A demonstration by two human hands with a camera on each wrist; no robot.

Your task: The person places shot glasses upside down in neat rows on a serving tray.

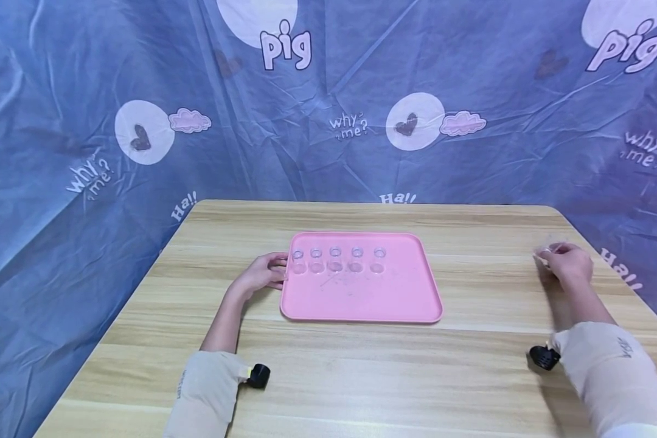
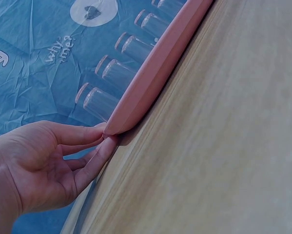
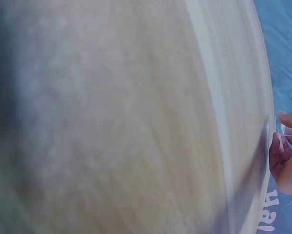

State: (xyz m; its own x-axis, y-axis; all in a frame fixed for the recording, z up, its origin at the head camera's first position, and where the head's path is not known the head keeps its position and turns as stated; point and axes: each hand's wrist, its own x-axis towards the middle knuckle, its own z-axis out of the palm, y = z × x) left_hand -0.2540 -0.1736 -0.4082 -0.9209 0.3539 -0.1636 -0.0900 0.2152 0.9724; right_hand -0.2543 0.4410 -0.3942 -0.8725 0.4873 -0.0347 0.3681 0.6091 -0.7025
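A row of several small clear glass jars (image 1: pixel 335 266) stands upright along the far side of a pink tray (image 1: pixel 383 301). At the tray's left edge is my left hand (image 1: pixel 261 273); in the left wrist view the thumb and a finger of this hand (image 2: pixel 43 163) pinch the tray's rim (image 2: pixel 146 92), beside the nearest jar (image 2: pixel 99 103). Far to the right, my right hand (image 1: pixel 570 263) holds a small clear object (image 1: pixel 544 250) between thumb and fingers, close to the tabletop. Its exact kind is hard to make out. Only part of that hand (image 3: pixel 288 168) shows in the right wrist view.
The tray lies on a wooden table (image 1: pixel 361 377). Behind the table and at its sides hangs a blue printed cloth (image 1: pixel 328 158). A black wrist camera (image 1: pixel 259 376) sticks out from the left sleeve, another black camera (image 1: pixel 544 358) from the right.
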